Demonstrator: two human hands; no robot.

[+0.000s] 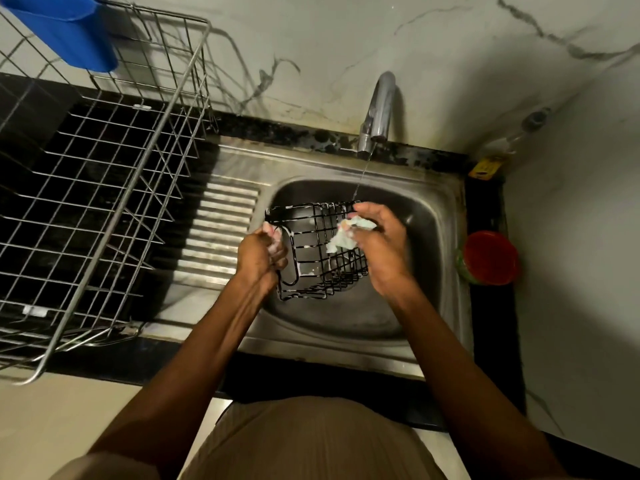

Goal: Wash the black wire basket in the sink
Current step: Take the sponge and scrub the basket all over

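The black wire basket [317, 251], streaked with white suds, hangs tilted over the steel sink [433, 216]. My left hand [259, 254] grips its left rim, soapy foam on the fingers. My right hand [379, 244] pinches a pale scrub cloth [346, 233] and holds it against the basket's right side wires. A thin stream of water falls from the tap [379, 109] just behind my right hand.
A large steel dish rack [114, 188] stands on the black counter at left, with a blue plastic cup [65, 32] at its far corner. A red-lidded green tub [490, 258] sits right of the sink. A bottle [498, 154] stands in the back right corner.
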